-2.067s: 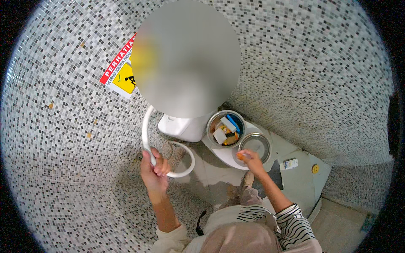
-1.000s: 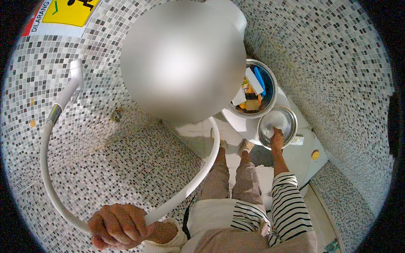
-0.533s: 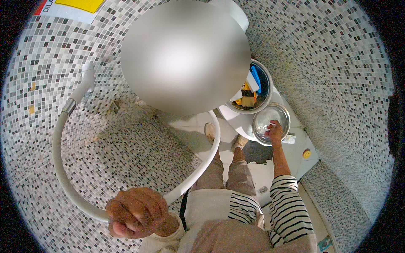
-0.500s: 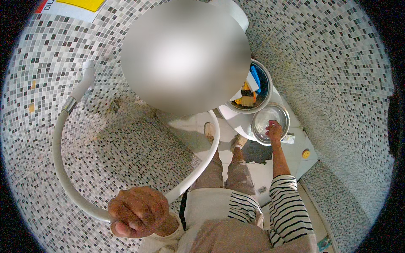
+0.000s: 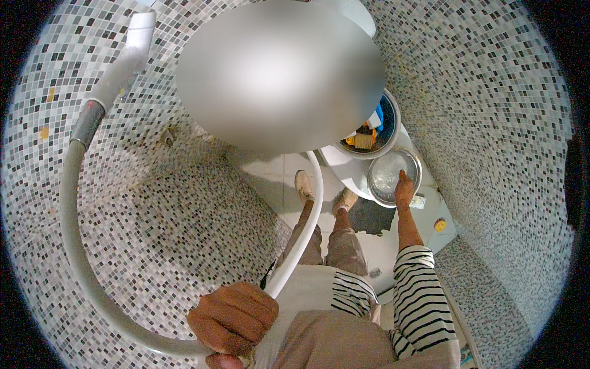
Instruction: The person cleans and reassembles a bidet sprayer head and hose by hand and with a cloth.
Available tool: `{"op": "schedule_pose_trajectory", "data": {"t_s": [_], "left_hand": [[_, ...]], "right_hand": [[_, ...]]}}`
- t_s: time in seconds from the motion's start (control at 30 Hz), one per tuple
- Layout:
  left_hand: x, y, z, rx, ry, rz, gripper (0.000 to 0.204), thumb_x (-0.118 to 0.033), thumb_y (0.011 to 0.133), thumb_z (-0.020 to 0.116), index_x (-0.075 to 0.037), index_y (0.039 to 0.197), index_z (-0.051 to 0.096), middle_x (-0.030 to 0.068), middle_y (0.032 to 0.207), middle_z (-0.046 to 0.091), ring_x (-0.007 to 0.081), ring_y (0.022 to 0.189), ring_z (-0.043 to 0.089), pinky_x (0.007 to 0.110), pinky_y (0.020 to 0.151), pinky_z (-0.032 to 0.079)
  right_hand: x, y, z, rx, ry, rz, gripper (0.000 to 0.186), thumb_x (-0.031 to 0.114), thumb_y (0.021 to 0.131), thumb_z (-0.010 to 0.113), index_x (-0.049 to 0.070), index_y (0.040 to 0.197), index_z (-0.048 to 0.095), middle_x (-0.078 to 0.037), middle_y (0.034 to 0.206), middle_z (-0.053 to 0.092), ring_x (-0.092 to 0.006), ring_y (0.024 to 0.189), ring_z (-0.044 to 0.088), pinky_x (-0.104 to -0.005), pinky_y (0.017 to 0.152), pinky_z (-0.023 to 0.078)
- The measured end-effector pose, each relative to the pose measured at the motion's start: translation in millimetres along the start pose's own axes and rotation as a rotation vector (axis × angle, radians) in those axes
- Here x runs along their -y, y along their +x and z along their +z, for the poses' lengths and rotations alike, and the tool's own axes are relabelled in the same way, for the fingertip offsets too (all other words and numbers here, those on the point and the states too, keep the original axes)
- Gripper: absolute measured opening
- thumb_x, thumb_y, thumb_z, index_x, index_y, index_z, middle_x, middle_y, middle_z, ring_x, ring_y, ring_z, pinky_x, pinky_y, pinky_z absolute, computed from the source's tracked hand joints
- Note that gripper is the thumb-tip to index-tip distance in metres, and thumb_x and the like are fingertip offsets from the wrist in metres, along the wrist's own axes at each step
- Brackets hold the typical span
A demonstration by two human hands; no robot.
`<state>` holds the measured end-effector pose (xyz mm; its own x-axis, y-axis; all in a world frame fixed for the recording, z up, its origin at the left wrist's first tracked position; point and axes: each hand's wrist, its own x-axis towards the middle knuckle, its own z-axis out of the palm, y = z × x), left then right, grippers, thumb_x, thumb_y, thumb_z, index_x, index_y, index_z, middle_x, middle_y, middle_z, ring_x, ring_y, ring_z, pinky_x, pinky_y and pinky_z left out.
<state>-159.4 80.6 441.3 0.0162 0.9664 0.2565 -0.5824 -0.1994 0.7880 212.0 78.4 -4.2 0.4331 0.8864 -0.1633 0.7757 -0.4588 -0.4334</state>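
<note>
My left hand is closed round a white flexible hose at the lower middle. The hose's white spray head sticks up at upper left, on a metal collar. My right hand reaches into a round steel bowl, fingers curled; whatever they may hold is hidden. Just beyond that bowl, a larger steel container holds brushes with blue, white and orange items, partly covered by a blurred oval.
Mosaic-tiled walls surround me. Both bowls sit on a white surface. A yellow round object and a small packet lie on the right. A wall fitting is on the left. My feet stand below.
Since two seconds ago my left hand has come down toward me with the hose, swinging the spray head into view. My right hand has gone into the bowl; its fingers have curled further.
</note>
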Motion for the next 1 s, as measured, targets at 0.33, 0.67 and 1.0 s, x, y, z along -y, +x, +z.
{"op": "schedule_pose_trajectory", "data": {"t_s": [0.33, 0.67, 1.0], "left_hand": [[-6, 9, -12, 0.169, -0.048, -0.084, 0.032, -0.017, 0.076, 0.054, -0.007, 0.048, 0.041, 0.0042, 0.038, 0.038, 0.0155, 0.028, 0.033, 0.03, 0.029, 0.024], [8, 0, -1, -0.118, -0.024, -0.27, 0.045, -0.028, 0.079, 0.057, -0.006, 0.048, 0.034, 0.0002, 0.044, 0.032, 0.0125, 0.038, 0.029, 0.028, 0.039, 0.02], [28, -15, -2, -0.152, 0.033, -0.213, 0.033, -0.016, 0.08, 0.054, -0.004, 0.055, 0.035, 0.001, 0.049, 0.036, 0.0111, 0.042, 0.03, 0.027, 0.04, 0.025]], "right_hand": [[50, 0, 7, 0.416, 0.376, 0.403, 0.041, 0.045, 0.086, 0.04, 0.007, 0.091, 0.056, -0.009, 0.067, 0.053, -0.0172, 0.052, 0.049, -0.0322, 0.047, 0.038], [200, -13, -125, 0.719, 0.916, 0.029, 0.012, 0.009, 0.083, 0.054, 0.008, 0.095, 0.057, -0.002, 0.087, 0.06, -0.0109, 0.067, 0.055, -0.0249, 0.061, 0.045], [357, -115, -257, 0.86, 0.901, -0.996, 0.047, 0.012, 0.07, 0.068, 0.007, 0.112, 0.047, -0.014, 0.113, 0.048, -0.0299, 0.109, 0.045, -0.0382, 0.089, 0.039]]}}
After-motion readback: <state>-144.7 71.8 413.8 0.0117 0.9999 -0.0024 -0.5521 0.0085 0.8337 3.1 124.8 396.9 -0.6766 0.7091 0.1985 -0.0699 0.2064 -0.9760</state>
